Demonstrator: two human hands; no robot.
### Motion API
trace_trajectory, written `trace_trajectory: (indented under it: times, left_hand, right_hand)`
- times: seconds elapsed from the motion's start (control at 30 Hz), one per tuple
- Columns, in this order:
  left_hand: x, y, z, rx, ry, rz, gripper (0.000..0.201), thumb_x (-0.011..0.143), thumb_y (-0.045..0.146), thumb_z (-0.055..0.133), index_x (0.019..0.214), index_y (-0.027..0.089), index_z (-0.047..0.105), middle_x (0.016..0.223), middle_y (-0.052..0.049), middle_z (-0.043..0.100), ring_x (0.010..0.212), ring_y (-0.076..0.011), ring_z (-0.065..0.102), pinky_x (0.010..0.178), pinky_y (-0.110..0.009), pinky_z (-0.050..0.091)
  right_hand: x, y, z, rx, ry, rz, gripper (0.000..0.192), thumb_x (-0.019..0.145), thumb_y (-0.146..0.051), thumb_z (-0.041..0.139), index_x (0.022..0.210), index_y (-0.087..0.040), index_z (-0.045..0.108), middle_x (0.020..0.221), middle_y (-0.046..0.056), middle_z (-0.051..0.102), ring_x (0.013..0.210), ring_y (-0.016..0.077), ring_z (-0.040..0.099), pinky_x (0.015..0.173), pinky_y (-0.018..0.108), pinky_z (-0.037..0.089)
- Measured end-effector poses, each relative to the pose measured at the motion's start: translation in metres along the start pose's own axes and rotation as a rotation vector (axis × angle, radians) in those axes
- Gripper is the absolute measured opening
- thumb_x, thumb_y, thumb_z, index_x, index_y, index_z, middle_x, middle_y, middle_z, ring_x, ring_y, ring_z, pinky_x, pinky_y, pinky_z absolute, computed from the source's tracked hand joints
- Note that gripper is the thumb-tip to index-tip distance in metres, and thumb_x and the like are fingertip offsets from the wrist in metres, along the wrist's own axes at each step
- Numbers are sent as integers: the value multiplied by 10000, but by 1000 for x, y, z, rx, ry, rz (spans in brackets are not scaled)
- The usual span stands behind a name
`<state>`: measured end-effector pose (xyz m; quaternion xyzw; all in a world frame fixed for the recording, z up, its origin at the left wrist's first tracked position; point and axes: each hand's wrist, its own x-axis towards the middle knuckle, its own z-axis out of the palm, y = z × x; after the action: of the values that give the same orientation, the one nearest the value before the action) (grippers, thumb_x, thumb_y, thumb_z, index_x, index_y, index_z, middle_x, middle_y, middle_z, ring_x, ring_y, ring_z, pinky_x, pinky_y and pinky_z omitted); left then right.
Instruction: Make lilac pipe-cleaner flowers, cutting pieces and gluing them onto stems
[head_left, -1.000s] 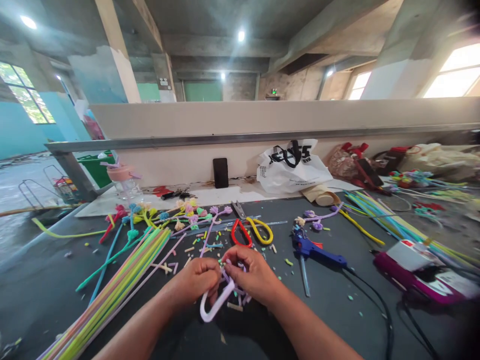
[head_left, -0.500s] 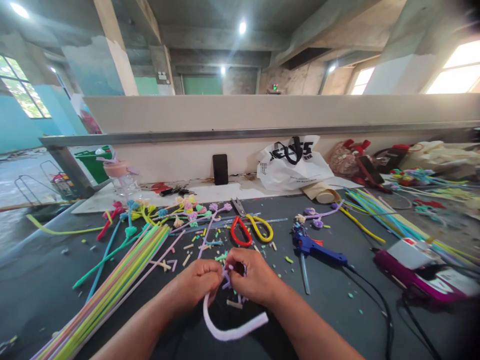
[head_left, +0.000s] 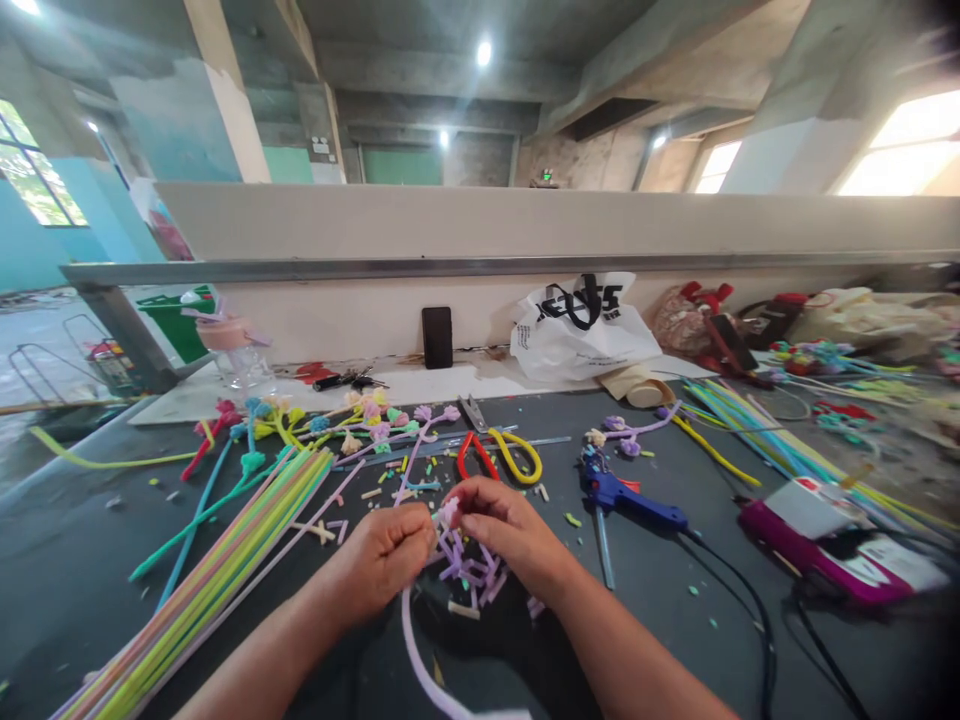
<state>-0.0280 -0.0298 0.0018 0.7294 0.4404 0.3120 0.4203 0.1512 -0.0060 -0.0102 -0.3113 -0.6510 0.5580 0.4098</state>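
Observation:
Low over the dark table my left hand (head_left: 397,548) is closed around a pale lilac pipe cleaner (head_left: 412,640), whose long tail curves down toward the bottom edge. My right hand (head_left: 510,530) pinches the small fluffy lilac end (head_left: 448,512) of it, close beside the left fingers. Under the hands lies a heap of short cut purple pipe cleaner pieces (head_left: 472,572). Just beyond them rest scissors (head_left: 517,462) with one red and one yellow handle loop.
A bundle of long coloured pipe cleaners (head_left: 225,570) lies at left, below finished fuzzy flowers (head_left: 375,418). To the right are a blue glue gun (head_left: 637,500) with its cord and a magenta device (head_left: 832,555). A phone (head_left: 437,338) leans at the back beside a white bag (head_left: 577,330).
My right fingers have turned and opened slightly, showing the fluffy end and more of the purple heap. The pipe cleaner's tail has swung lower toward the bottom edge.

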Motion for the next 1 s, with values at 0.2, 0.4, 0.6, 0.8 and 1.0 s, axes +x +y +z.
trace_trajectory:
  times: [0.2, 0.4, 0.6, 0.8, 1.0]
  left_hand:
    - [0, -2, 10, 182, 11, 127, 291, 814, 253, 383, 537, 176, 335, 549, 38, 356, 535, -90, 324, 519, -217, 237]
    - [-1, 2, 9, 177, 14, 31, 308, 813, 259, 375, 532, 176, 281, 526, 44, 319, 519, -83, 305, 496, -213, 232]
    - [-2, -4, 15, -192, -22, -181, 262, 795, 246, 364, 546, 189, 306, 478, 59, 294, 436, -70, 271, 427, -215, 200]
    - [-6, -3, 18, -603, -85, -221, 240, 758, 216, 412, 544, 185, 310, 483, 71, 263, 413, -50, 191, 397, -201, 145]
    - [-7, -9, 10, -370, -167, -193, 228, 772, 199, 401, 550, 173, 354, 461, 62, 331, 413, -50, 261, 407, -195, 176]
  right_hand:
    - [-1, 4, 1, -168, -17, 1, 203, 761, -354, 550, 795, -155, 572, 623, -26, 530, 538, 85, 471, 505, 190, 370]
    - [-2, 0, -9, -619, -116, -142, 184, 833, -279, 465, 839, -153, 599, 732, 17, 606, 674, 125, 544, 627, 223, 412]
    - [-3, 6, -11, -888, -191, -316, 260, 905, -275, 335, 849, -190, 574, 774, 27, 601, 748, 137, 531, 693, 238, 399]
    - [-3, 5, -13, -882, -151, -396, 345, 921, -328, 279, 833, -193, 584, 780, 36, 607, 765, 143, 529, 742, 264, 383]
    - [-4, 6, -15, -614, -126, -314, 263, 862, -346, 429, 803, -163, 609, 728, 34, 599, 695, 135, 534, 686, 255, 404]
